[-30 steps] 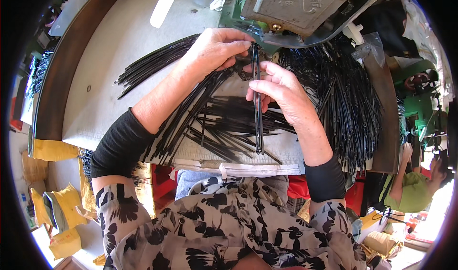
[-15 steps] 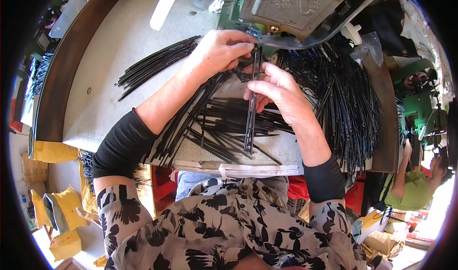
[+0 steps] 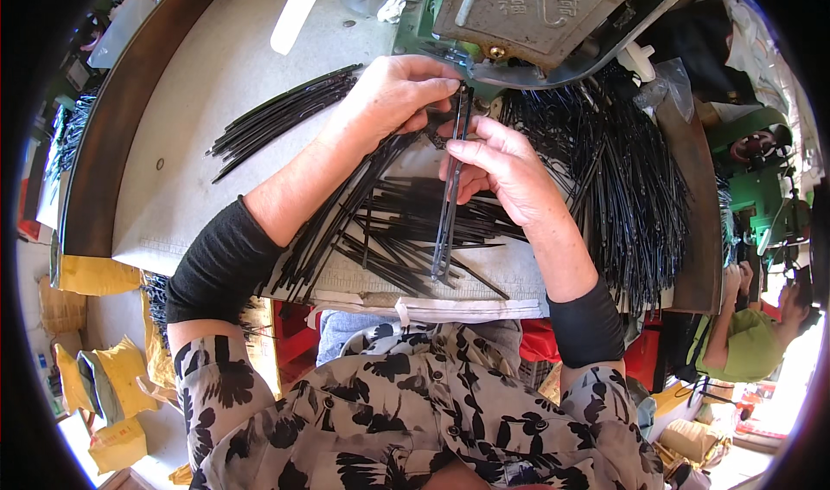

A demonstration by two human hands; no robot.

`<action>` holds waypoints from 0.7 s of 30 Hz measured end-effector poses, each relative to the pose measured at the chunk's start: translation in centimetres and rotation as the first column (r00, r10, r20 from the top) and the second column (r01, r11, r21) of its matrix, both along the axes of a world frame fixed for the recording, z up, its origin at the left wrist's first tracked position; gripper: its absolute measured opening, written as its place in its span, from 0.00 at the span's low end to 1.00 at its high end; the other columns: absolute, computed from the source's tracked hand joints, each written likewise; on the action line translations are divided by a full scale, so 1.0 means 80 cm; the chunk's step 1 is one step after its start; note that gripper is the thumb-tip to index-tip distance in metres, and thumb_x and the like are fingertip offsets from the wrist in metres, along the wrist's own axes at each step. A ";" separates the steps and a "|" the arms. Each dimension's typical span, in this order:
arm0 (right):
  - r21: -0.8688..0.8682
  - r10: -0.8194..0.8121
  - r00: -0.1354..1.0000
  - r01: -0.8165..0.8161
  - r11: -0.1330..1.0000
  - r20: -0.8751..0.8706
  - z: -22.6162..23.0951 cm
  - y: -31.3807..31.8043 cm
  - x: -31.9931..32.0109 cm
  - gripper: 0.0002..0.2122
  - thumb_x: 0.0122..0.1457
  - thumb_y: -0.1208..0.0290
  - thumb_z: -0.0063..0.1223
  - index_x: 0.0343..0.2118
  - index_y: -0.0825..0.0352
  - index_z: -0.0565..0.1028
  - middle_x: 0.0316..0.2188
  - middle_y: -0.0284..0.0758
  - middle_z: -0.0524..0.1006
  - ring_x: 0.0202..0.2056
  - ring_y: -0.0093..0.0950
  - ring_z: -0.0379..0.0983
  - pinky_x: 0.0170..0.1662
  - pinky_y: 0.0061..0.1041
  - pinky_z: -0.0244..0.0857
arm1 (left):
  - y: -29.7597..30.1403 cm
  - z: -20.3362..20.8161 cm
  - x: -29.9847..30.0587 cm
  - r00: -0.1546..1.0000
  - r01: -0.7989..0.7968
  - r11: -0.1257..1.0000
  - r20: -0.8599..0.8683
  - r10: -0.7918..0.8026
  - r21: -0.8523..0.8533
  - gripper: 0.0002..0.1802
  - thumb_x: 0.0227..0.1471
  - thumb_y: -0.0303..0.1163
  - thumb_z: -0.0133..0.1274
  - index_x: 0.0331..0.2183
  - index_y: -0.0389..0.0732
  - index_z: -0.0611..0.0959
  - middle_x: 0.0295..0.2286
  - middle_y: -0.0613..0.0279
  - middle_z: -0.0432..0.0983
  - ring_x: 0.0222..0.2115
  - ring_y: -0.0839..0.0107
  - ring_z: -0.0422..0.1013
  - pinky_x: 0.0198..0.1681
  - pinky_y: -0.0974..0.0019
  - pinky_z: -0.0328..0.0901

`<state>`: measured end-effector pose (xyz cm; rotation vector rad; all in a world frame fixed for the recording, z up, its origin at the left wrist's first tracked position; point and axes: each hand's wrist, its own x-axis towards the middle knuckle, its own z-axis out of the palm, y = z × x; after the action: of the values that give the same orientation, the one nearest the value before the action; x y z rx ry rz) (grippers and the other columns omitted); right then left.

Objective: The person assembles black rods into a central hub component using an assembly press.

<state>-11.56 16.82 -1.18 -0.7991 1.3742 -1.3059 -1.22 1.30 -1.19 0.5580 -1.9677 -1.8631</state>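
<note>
My left hand [image 3: 405,90] is closed, its fingertips pinching the upper end of a slim pair of long black rods [image 3: 444,230] just under the machine's edge. My right hand [image 3: 501,163] grips the same rods lower down, between thumb and fingers. They hang down toward the table's front edge, slightly tilted. Beneath them lies a loose pile of similar thin black rods [image 3: 406,213]. A neater bundle of rods [image 3: 281,118] rests to the left of my left forearm. The rods' top end is partly hidden by my fingers.
Over my hands stands a green machine with a grey metal cover [image 3: 545,14]. A large heap of black rods [image 3: 631,204] fills the table's right side. A raised brown rim [image 3: 104,144] borders the table's left. A person in a green shirt [image 3: 743,347] is at far right.
The lower end of the held rods has swung a little left and toward me, and the two rods look slightly more spread. My right hand has shifted slightly left.
</note>
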 end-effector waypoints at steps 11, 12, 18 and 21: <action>-0.020 -0.052 0.997 0.053 0.998 0.066 -0.004 -0.001 -0.003 0.13 0.57 0.67 0.50 0.42 0.68 0.69 0.22 0.34 0.75 0.20 0.20 0.71 0.24 0.15 0.65 | -0.006 0.005 0.002 0.995 0.023 0.999 0.101 -0.020 -0.028 0.15 0.51 0.38 0.54 0.29 0.32 0.80 0.11 0.66 0.68 0.08 0.83 0.58 0.09 0.75 0.50; -0.021 -0.049 0.997 0.051 0.998 0.067 -0.004 -0.002 -0.003 0.13 0.57 0.67 0.50 0.42 0.68 0.69 0.22 0.34 0.75 0.20 0.20 0.71 0.24 0.15 0.65 | -0.006 0.005 0.002 0.996 0.014 0.999 0.092 -0.010 -0.039 0.16 0.50 0.38 0.54 0.29 0.32 0.80 0.11 0.66 0.68 0.08 0.83 0.58 0.09 0.76 0.50; -0.047 -0.057 0.997 0.059 0.997 0.049 -0.002 0.001 -0.009 0.13 0.56 0.66 0.49 0.40 0.70 0.69 0.23 0.35 0.76 0.21 0.21 0.73 0.22 0.16 0.66 | -0.001 0.013 0.002 0.997 0.004 0.994 0.082 0.005 -0.107 0.16 0.49 0.38 0.55 0.29 0.32 0.81 0.12 0.66 0.69 0.09 0.83 0.59 0.11 0.76 0.51; -0.020 -0.075 0.997 0.075 0.997 0.024 0.005 0.004 -0.005 0.12 0.55 0.67 0.50 0.38 0.69 0.70 0.22 0.35 0.76 0.21 0.21 0.73 0.22 0.16 0.66 | -0.002 0.018 0.003 0.992 0.033 0.987 0.128 -0.013 -0.157 0.17 0.48 0.39 0.56 0.30 0.32 0.81 0.14 0.67 0.69 0.10 0.83 0.59 0.12 0.76 0.52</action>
<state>-11.98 17.12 -0.76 -0.7496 1.3855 -1.3854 -0.99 1.16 0.28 0.6218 -2.1896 -1.7022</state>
